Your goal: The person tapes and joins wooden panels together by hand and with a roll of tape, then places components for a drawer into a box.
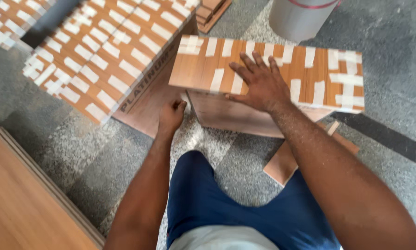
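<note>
Open floor between taped stack and box.

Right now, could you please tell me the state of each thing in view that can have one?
Taped brown wooden box: standing on the floor, tape strips across its top.
Right hand: flat on the box top, fingers spread.
Left hand: closed in a fist beside the box.
Taped wooden panel stack: lying tilted.
</note>
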